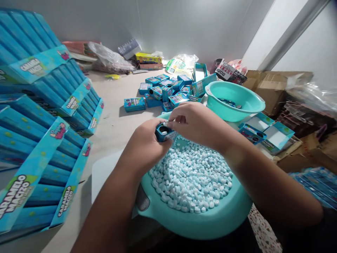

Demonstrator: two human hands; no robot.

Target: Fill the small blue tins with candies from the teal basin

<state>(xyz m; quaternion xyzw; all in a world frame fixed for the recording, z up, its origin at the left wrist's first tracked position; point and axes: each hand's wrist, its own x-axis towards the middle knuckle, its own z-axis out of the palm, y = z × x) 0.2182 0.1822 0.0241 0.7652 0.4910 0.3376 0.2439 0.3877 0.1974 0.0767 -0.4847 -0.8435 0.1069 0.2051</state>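
My left hand (147,144) is wrapped around a small blue candy box (164,132) with its open end up, held over a turquoise basin (200,221) heaped with white and pale-blue candies (192,175). My right hand (196,121) is pinched at the box's open top, fingers together on something too small to name. Both forearms reach in from the bottom of the view.
Several small blue boxes (163,92) lie in a pile on the table beyond. A second turquoise bowl (234,100) with a few dark pieces stands at the right. Stacked blue display cartons (39,123) line the left. Cardboard boxes (276,88) and bags crowd the right and back.
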